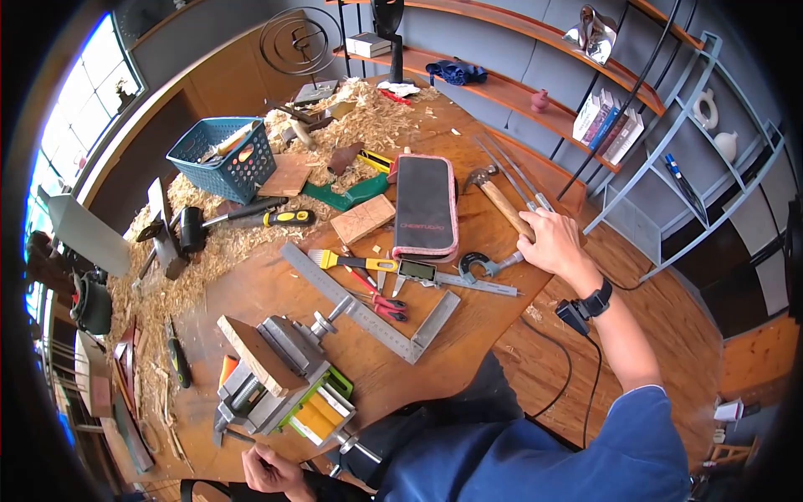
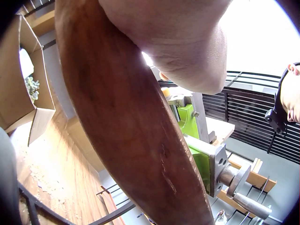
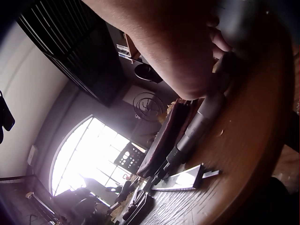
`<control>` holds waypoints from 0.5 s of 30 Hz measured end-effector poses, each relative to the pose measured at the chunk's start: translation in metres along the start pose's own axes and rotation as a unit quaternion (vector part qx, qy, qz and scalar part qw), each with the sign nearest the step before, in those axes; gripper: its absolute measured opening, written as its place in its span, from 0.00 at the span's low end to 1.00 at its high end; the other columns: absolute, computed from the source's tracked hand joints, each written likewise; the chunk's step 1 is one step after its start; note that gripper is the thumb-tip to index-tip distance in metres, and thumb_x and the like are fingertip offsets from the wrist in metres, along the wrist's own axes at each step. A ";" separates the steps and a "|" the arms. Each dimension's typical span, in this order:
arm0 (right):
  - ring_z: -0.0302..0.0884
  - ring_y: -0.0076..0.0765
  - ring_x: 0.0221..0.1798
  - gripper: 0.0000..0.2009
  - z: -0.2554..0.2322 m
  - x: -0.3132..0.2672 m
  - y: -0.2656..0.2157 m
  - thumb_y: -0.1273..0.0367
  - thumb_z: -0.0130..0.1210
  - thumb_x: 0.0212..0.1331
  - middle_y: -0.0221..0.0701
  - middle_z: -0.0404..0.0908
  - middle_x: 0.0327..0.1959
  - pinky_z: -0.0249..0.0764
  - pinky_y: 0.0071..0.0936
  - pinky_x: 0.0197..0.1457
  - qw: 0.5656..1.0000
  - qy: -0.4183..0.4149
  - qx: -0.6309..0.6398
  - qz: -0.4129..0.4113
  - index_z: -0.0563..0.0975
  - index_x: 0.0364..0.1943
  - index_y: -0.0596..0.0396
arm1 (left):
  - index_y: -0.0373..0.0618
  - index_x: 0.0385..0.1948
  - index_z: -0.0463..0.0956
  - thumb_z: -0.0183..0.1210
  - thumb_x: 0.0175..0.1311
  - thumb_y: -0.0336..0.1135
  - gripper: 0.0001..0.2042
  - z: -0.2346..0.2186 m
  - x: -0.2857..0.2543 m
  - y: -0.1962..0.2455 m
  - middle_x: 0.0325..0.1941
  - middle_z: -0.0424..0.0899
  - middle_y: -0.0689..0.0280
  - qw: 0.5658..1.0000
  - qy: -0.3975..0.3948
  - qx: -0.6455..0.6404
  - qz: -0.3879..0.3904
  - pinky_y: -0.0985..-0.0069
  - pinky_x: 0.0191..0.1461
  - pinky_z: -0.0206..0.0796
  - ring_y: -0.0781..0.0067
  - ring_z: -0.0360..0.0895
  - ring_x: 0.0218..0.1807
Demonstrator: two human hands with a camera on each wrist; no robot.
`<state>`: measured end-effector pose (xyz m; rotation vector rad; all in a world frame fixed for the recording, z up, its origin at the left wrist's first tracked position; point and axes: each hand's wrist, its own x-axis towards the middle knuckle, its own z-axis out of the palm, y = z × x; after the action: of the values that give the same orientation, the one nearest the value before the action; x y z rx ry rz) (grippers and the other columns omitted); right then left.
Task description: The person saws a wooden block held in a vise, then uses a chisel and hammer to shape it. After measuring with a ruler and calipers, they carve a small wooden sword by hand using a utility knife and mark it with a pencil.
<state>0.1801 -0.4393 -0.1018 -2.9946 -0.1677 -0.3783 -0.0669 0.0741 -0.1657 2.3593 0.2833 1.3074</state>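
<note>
My right hand (image 1: 552,243) is at the right edge of the table, gripping the butt of the claw hammer's wooden handle (image 1: 504,206). The hammer's steel head points away from me. Just below those fingers lies a micrometer (image 1: 478,266), also seen in the right wrist view as a grey barrel (image 3: 192,133). Two long metal rods (image 1: 512,171) run beside the hammer. My left hand (image 1: 272,471) hangs loosely curled by the near table edge, below the vise (image 1: 288,364), with nothing visible in it. The vise clamps a wooden board (image 1: 261,356).
A combination of steel square (image 1: 368,322), digital caliper (image 1: 460,280), brush (image 1: 351,261) and red pliers (image 1: 389,308) lies mid-table. Beyond are a black zip case (image 1: 427,205), a blue basket (image 1: 222,163) and heaped wood shavings (image 1: 360,117). Shelves (image 1: 502,92) line the wall.
</note>
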 end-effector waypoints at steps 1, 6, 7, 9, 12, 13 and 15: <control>0.85 0.52 0.39 0.21 0.001 -0.003 0.000 0.64 0.61 0.53 0.44 0.86 0.38 0.79 0.48 0.44 1.000 0.012 -0.008 -0.002 0.85 0.50 0.60 | 0.35 0.22 0.69 0.53 0.73 0.27 0.14 0.000 0.000 0.000 0.18 0.65 0.62 1.000 -0.001 0.000 0.001 0.71 0.26 0.52 0.69 0.61 0.20; 0.85 0.50 0.36 0.16 -0.007 -0.017 -0.012 0.70 0.60 0.54 0.41 0.86 0.39 0.80 0.47 0.41 0.997 0.068 0.020 -0.029 0.85 0.47 0.60 | 0.35 0.22 0.68 0.53 0.73 0.27 0.14 0.000 0.001 0.000 0.18 0.64 0.62 1.000 -0.006 -0.001 0.004 0.71 0.26 0.51 0.70 0.60 0.20; 0.84 0.49 0.35 0.15 -0.009 -0.022 -0.017 0.72 0.60 0.54 0.40 0.86 0.39 0.80 0.46 0.40 0.991 0.111 0.048 -0.064 0.86 0.46 0.60 | 0.35 0.22 0.68 0.53 0.73 0.27 0.15 0.000 0.001 0.000 0.18 0.64 0.63 1.000 -0.004 0.000 0.005 0.70 0.26 0.51 0.70 0.60 0.20; 0.84 0.47 0.39 0.14 -0.012 -0.032 -0.030 0.75 0.60 0.52 0.38 0.86 0.40 0.80 0.43 0.43 0.989 0.091 0.076 -0.088 0.86 0.45 0.60 | 0.35 0.22 0.68 0.53 0.73 0.27 0.15 0.000 0.001 0.000 0.18 0.63 0.63 1.000 -0.003 0.000 0.006 0.70 0.26 0.50 0.70 0.60 0.20; 0.79 0.44 0.54 0.15 -0.001 -0.047 -0.038 0.80 0.56 0.52 0.39 0.83 0.45 0.76 0.39 0.56 0.984 0.046 0.078 -0.154 0.83 0.45 0.61 | 0.35 0.21 0.67 0.53 0.73 0.27 0.15 0.001 0.002 0.004 0.18 0.63 0.62 1.000 -0.008 0.007 0.003 0.70 0.26 0.50 0.70 0.59 0.21; 0.79 0.44 0.54 0.15 0.000 -0.049 -0.039 0.80 0.56 0.52 0.39 0.83 0.45 0.76 0.39 0.56 0.984 0.046 0.077 -0.153 0.83 0.45 0.61 | 0.35 0.21 0.67 0.53 0.73 0.27 0.15 0.002 0.004 0.010 0.18 0.63 0.62 1.000 -0.004 0.005 -0.003 0.70 0.26 0.50 0.69 0.60 0.20; 0.78 0.48 0.52 0.19 0.003 -0.051 -0.039 0.84 0.51 0.54 0.41 0.81 0.46 0.75 0.43 0.58 0.985 0.030 0.079 -0.151 0.78 0.51 0.62 | 0.36 0.21 0.67 0.53 0.73 0.27 0.15 0.001 0.005 0.013 0.18 0.62 0.62 1.000 -0.001 0.004 -0.010 0.70 0.26 0.51 0.69 0.60 0.20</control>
<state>0.1270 -0.4049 -0.1131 -2.7983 -0.6182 -0.4605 -0.0638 0.0644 -0.1567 2.3570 0.3124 1.2975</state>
